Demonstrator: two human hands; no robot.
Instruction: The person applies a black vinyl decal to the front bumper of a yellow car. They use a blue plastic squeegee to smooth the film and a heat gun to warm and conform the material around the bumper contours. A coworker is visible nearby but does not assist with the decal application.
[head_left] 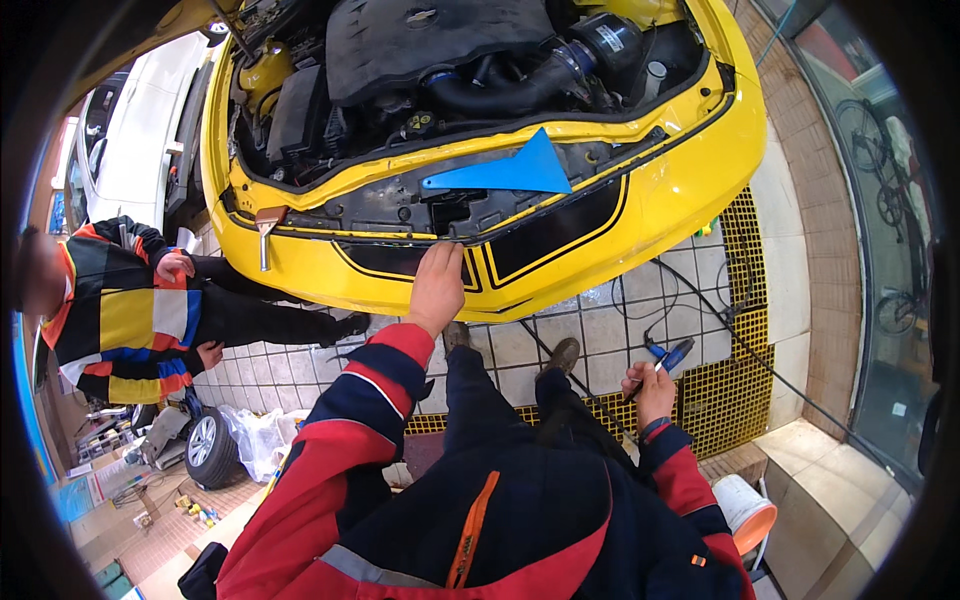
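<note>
Jacket (pixel 540 535) closest, left hand (pixel 437 288) rests at top edge of black panel (pixel 388 260) on yellow car (pixel 650 235), grip unclear, right hand (pixel 651 390) grasps blue tool (pixel 678 353) well apart, light even touch probably best.

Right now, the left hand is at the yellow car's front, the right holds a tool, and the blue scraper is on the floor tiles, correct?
Not quite: the head view shows the blue scraper on the black panel ahead of the engine, not on the floor tiles. The left hand is at the yellow car's front and the right hand holds the tool.
</note>
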